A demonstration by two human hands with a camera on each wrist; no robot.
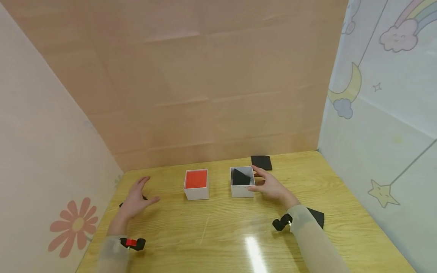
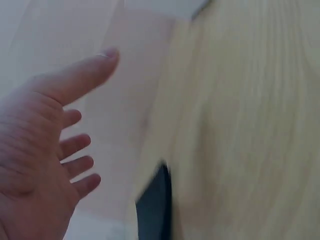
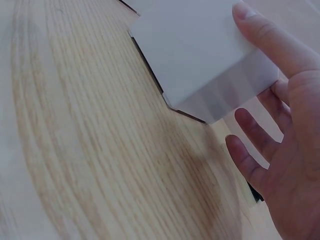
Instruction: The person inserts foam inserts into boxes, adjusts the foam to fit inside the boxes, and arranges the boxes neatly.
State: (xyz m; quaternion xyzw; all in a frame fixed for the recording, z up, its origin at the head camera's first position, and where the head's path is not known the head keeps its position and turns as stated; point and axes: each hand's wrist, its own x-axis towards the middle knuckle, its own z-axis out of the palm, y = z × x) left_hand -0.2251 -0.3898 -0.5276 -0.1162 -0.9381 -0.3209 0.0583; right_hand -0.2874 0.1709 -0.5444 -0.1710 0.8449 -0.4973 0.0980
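My right hand (image 1: 269, 186) is at the right side of a white open box (image 1: 242, 191), thumb on its front face and a fingertip at the back right corner; it grips the box across that side. A black flat piece (image 1: 240, 177) leans tilted inside. In the right wrist view, the thumb lies on the white box (image 3: 195, 45) while the lower fingers stay off it. My left hand (image 1: 134, 201) is over the table's left side, thumb and fingers spread, holding nothing. Beneath it a black flat piece (image 2: 156, 207) is partly hidden.
Left of the gripped box stands another white box (image 1: 197, 194) with a red surface (image 1: 196, 179) inside. One black square (image 1: 261, 162) lies at the back edge, another black piece (image 1: 316, 217) beside my right forearm. Walls border the table (image 1: 191, 235) at back, left and right.
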